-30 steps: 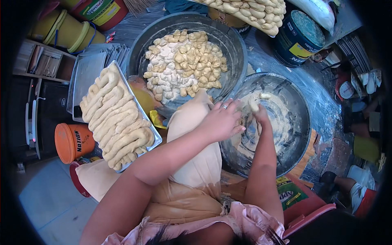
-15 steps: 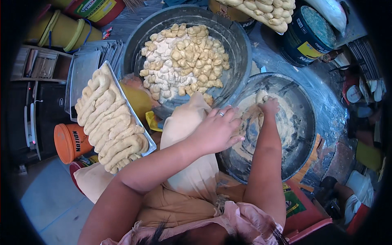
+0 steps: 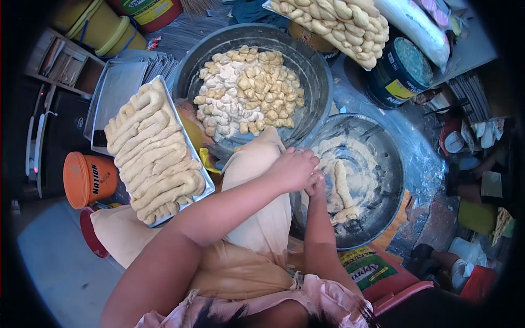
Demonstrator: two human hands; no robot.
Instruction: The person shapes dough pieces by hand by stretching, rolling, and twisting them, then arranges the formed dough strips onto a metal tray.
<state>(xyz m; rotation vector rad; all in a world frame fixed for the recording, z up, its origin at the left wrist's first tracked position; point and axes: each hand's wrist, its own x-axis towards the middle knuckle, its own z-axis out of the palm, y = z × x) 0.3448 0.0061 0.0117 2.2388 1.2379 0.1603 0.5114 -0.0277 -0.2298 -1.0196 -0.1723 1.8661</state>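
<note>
My left hand (image 3: 298,168) and my right hand (image 3: 315,183) meet at the left edge of the smaller black basin (image 3: 395,203). Both have their fingers curled and pressed together; whatever they pinch, if anything, is hidden between them. Inside that basin lies a dough rope (image 3: 342,183) dusted with floury crumbs, bent at its near end. Just beyond my hands stands a larger dark basin (image 3: 324,82), heaped with small dough pieces (image 3: 261,87), part of them coated in pale flour. To the left, a metal tray (image 3: 203,180) carries thick dough strands (image 3: 150,150) laid side by side.
A second tray of braided dough (image 3: 339,24) sits at the far right beside a dark bucket (image 3: 402,71). Empty metal trays (image 3: 115,87) stack behind the left tray, near an orange bucket (image 3: 82,177). A red tub (image 3: 391,279) stands close on my right.
My right hand has left the smaller basin's middle and come left to my left hand, uncovering the dough rope. My left hand has closed its fingers. The whole view has shifted slightly.
</note>
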